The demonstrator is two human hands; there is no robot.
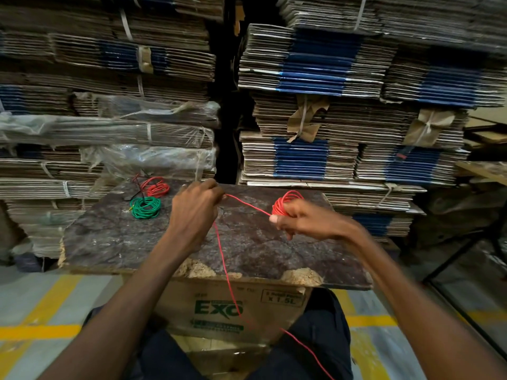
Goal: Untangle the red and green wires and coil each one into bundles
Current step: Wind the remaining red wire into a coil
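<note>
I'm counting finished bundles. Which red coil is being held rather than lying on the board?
The red coil gripped in the right hand. The other red coil lies on the board behind the green coil.

The worktop point(115, 237) lies bare across its near left and middle. A green coil point(145, 207) and a small red coil point(156, 187) (touching or just apart, hard to tell) occupy the far left corner. Stacked cardboard point(301, 160) walls off the far edge, and a taut red wire point(247, 205) spans between both hands.

Red wire point(227, 270), green coil point(145, 207), mottled brown board point(123, 237)
</note>
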